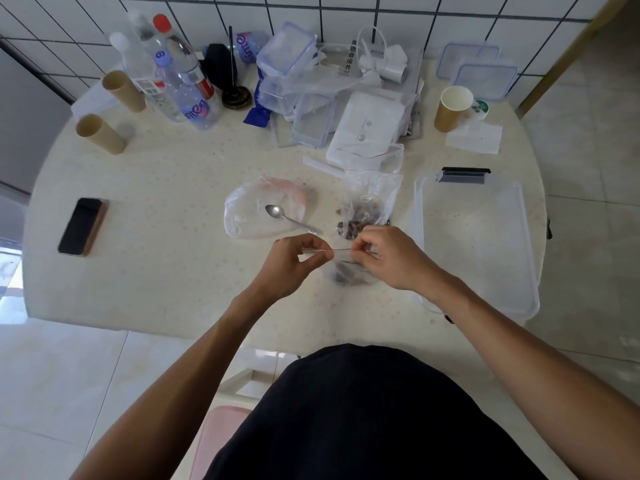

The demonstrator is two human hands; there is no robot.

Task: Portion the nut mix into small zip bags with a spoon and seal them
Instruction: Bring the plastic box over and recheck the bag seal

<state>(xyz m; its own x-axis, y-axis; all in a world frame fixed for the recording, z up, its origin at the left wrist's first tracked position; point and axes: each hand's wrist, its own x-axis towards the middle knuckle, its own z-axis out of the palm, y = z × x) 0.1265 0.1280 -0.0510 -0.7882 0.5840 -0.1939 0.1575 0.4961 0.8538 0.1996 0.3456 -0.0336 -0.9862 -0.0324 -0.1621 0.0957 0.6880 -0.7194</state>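
Between both hands' fingers, small zip bag top edge pinched.

A home dining corner, by the look of it: a round speckled counter pushed against a white tiled wall, glossy pale floor tiles underneath. Along the counter's far edge stand water bottles, food containers and paper cups; a phone lies near its left edge.

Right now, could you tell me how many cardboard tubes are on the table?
3: two cardboard tubes lie at the far left, one behind the other; a third stands upright at the far right. Clutter may hide more.
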